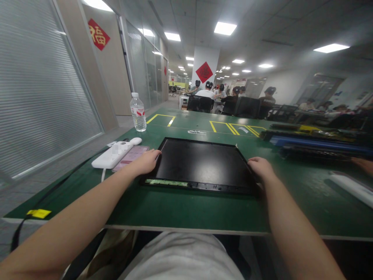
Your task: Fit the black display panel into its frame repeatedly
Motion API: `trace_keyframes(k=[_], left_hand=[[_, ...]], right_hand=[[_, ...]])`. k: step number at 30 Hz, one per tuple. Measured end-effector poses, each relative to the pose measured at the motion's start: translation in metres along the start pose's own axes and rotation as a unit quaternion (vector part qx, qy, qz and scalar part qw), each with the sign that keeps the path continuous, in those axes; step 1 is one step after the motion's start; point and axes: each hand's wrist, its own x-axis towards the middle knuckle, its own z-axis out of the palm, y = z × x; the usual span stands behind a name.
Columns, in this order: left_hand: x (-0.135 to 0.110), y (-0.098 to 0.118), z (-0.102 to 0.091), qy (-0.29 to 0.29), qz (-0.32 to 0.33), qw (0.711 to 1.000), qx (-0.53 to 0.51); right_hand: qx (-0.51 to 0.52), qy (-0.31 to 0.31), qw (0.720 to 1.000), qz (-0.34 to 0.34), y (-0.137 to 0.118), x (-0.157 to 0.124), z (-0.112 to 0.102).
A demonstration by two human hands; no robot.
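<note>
A black flat display panel point(204, 161) lies in front of me, its dark screen facing up. Along its near edge runs a frame strip with a narrow green circuit board point(166, 182) at the left end. My left hand point(148, 160) grips the panel's left edge, thumb side on top. On the opposite edge, my right hand point(262, 169) is closed round the frame, with its lower fingers hidden. I cannot tell whether the panel rests fully on the table or is slightly lifted.
On the green table point(180, 210), a white power bank-like device point(112, 154), a phone point(131, 155) and a water bottle point(138, 112) stand at left. Dark and blue parts point(309, 142) lie at right near another person's hand point(363, 165). People sit farther back.
</note>
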Motion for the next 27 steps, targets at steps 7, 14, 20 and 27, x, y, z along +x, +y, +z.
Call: trace_keyframes(k=[7,14,20,27], left_hand=[[0.0,0.0,-0.002,-0.015,-0.004,1.0,-0.003],[0.0,0.001,-0.004,-0.016,0.005,1.0,-0.014],[-0.004,0.003,-0.01,-0.021,-0.028,0.996,-0.078],[-0.011,0.009,-0.019,0.029,-0.107,0.929,-0.354]], right_hand=[[-0.018,-0.002,0.999,-0.042,0.004,0.006,0.007],[-0.036,-0.01,0.999,-0.032,0.001,0.002,0.008],[-0.041,-0.015,0.999,-0.025,-0.002,-0.001,0.006],[-0.045,-0.015,0.998,-0.032,-0.001,0.001,0.006]])
